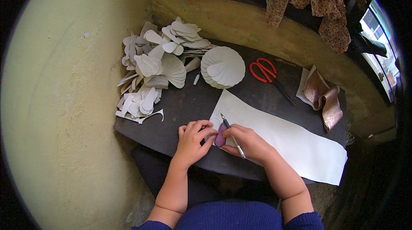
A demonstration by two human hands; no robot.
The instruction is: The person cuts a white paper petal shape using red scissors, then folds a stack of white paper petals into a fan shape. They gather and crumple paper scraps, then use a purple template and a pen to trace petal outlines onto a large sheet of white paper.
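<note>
A long strip of white sheet material (pixel 274 138) lies across the dark table. On its left end rests a small purple sole-shaped template (pixel 220 136), beside a thin curved outline drawn on the sheet. My left hand (pixel 193 141) is closed, its fingertips against the template's left edge; something dark shows beneath its fingers, too hidden to name. My right hand (pixel 249 143) grips a pen (pixel 226 123) with a clear barrel, slanted with its tip pointing away from me. The fingers of this hand also touch the template's right side.
Red-handled scissors (pixel 268 73) lie beyond the sheet. Fanned white sole-shaped pieces (pixel 223 67) sit left of them, near a small white tube (pixel 197 78). A heap of cut pieces (pixel 148 65) fills the far left corner. Shiny brownish-pink strips (pixel 328 101) lie at right. Walls border the table.
</note>
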